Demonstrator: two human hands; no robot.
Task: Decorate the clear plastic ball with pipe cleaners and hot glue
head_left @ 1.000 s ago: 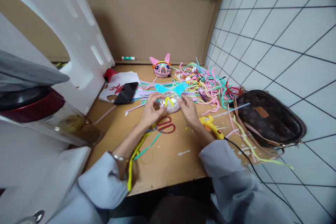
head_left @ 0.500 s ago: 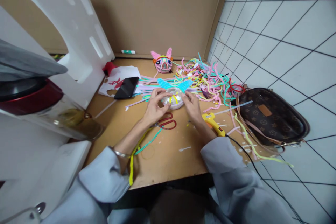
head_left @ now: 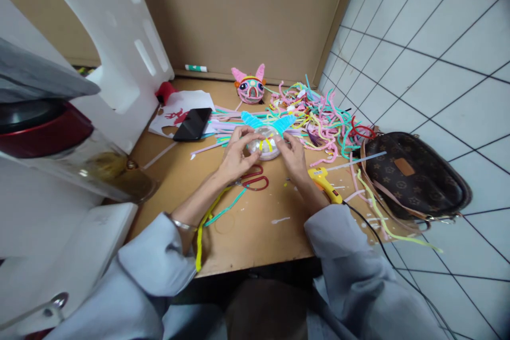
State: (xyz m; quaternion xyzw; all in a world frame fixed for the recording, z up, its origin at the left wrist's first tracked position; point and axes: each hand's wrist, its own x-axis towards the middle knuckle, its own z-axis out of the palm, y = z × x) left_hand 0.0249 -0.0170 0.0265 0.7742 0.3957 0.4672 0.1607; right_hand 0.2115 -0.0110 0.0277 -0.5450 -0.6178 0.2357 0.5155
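Note:
Between my two hands is a clear round ball (head_left: pixel 268 152) with yellow pipe-cleaner strips on its front and two blue pipe-cleaner ears (head_left: pixel 283 123) on top. My left hand (head_left: pixel 238 155) grips the ball's left side with thumb and fingers. On its right side, the fingers of my right hand (head_left: pixel 291 155) are pressed against it near the base of an ear. Red-handled scissors (head_left: pixel 257 183) lie just below the ball. A yellow glue gun (head_left: pixel 325 185) rests beside my right wrist. Behind stands a finished-looking pink-eared animal head (head_left: pixel 251 88).
Tangled pipe cleaners (head_left: pixel 319 117) are heaped at the back right, near a brown patterned bag (head_left: pixel 414 175). A black phone (head_left: pixel 193 124) lies on cut paper at the left. A lidded clear jug (head_left: pixel 107 162) stands at far left. The glue gun's cord (head_left: pixel 382 244) trails off the table's right.
The view has shifted slightly. Both hands stay on the ball, with hardly any change in their grip.

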